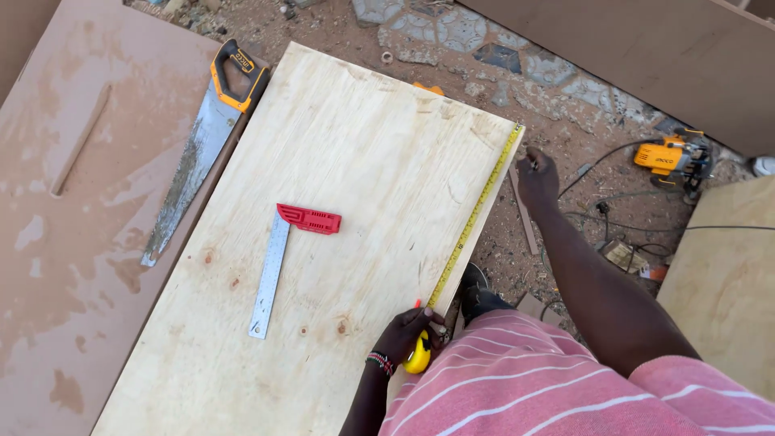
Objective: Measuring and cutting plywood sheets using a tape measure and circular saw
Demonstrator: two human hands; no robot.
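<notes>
tape: yellow tape (472,215) pulled out along the right edge of the board, from lower centre up to the board's far right corner, lying flat on the wood
tape case: yellow case (417,357) at lower centre, at the near end of the tape, mostly hidden under the left hand
left hand: left hand (408,333) at lower centre, fingers curled tight round the case, pressing it to the board edge; a thin red stick, likely a pencil, pokes up from the fingers; beaded band on the wrist
right hand: right hand (537,176) right of centre, arm stretched out, at the far tip of the tape by the board corner; fingers bunched together at the tip, exact pinch cannot tell
board: pale plywood board (347,161), tilted diagonally, fills the centre of the frame
square: try square (286,258) with red stock and steel blade, flat on the board, left of centre, well apart from both hands
saw: handsaw (202,145) with orange-black handle, upper left, just beside the board's left edge, on a brown sheet (64,242)
power tool: orange power tool (670,157) with cable on the dirt, upper right
person: pink striped clothing at lower right, dark shoe (476,295) just under the board's right edge
ground: dirt and paving stones along the top
</notes>
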